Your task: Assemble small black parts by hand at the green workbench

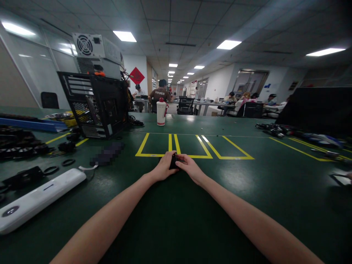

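Note:
A small black object (pixel 173 161) is between my two hands, just in front of the yellow tape outlines (pixel 192 156) on the green table (pixel 176 220). My left hand (pixel 164 167) is wrapped round its left side, with the fingers over the top and the thumb at the near edge. My right hand (pixel 189 166) touches its right side with thumb and fingertips. Much of the object is hidden by the fingers, so its exact shape cannot be made out.
At the left are a white elongated device (pixel 41 200), black rings (pixel 51 170) and an open black computer case (pixel 101 102). A white bottle (pixel 161 113) stands behind the tape. Cables (pixel 272 129) lie at the right. People sit at tables farther back.

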### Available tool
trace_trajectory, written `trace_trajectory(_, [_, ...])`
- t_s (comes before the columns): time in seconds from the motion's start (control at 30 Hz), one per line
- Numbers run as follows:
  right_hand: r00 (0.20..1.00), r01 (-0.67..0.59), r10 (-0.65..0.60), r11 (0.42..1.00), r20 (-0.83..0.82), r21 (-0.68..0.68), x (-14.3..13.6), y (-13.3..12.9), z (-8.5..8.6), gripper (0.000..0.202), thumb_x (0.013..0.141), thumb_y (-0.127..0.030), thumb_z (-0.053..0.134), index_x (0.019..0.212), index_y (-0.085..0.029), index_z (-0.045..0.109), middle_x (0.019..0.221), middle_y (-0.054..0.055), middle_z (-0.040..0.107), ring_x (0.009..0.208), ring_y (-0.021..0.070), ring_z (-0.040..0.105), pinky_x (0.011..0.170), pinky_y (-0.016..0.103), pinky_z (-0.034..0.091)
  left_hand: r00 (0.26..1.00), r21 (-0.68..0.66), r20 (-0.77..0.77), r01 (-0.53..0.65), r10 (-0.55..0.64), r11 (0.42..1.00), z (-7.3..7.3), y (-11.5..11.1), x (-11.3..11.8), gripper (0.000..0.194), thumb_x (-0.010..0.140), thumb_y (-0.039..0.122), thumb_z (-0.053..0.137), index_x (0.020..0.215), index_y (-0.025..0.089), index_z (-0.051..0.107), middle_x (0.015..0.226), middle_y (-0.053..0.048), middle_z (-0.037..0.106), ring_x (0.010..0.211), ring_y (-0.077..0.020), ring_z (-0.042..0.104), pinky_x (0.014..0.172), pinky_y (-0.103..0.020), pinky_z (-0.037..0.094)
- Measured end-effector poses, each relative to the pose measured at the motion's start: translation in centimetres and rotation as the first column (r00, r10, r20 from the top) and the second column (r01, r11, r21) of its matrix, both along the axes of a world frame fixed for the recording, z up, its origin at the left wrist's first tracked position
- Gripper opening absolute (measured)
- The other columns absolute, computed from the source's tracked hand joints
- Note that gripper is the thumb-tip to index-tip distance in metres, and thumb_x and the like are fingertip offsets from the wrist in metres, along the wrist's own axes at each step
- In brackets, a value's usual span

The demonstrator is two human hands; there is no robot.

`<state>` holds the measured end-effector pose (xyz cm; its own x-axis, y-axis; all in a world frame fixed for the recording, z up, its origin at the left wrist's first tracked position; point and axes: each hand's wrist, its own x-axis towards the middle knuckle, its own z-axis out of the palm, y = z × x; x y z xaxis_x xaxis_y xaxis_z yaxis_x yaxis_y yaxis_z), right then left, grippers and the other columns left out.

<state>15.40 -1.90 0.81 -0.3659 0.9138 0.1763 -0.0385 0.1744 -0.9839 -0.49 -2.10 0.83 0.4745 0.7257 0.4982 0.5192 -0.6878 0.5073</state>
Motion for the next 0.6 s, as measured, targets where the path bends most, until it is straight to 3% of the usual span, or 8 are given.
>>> trace_trajectory(0.27, [0.993,-0.112,0.112,0.994,-0.032,-0.003,0.17,-0.58,0.96,0.028,0.066,-0.024,0.058,0.093,-0.022,0.05,0.102,0.002,0.051,0.099,0.016,0.048,0.088,0.035,0.035,1.0,-0.018,-0.001,-0.006,0.006,1.0,0.39,-0.46,-0.14,0.061,0.068,0.02,0.059,0.119,0.02,0.025,0.116,-0.008,0.035,0.107,-0.0233,0.038,0.093,-0.042,0.031])
trace_trajectory(0.43, [1.0,0.001,-0.001,0.999,-0.007,0.041,-0.1,-0.59,0.77,0.021,0.069,-0.029,0.055,0.088,-0.022,0.051,0.098,0.001,0.052,0.097,0.016,0.047,0.085,0.036,0.037,1.0,-0.047,-0.008,0.0,-0.001,0.999,0.85,-0.78,-0.05,0.059,0.068,0.021,0.058,0.117,0.02,0.026,0.115,-0.008,0.036,0.108,-0.0238,0.039,0.093,-0.043,0.032])
trace_trajectory(0.6, [1.0,0.01,-0.01,0.999,-0.005,-0.038,-0.08,-0.18,0.43,0.028,0.069,-0.029,0.055,0.096,-0.021,0.051,0.103,0.003,0.051,0.098,0.0173,0.047,0.085,0.036,0.037,1.0,-0.065,-0.007,-0.015,0.014,0.998,0.91,-0.82,-0.02,0.06,0.068,0.02,0.058,0.118,0.021,0.025,0.116,-0.007,0.036,0.108,-0.024,0.039,0.093,-0.043,0.032])
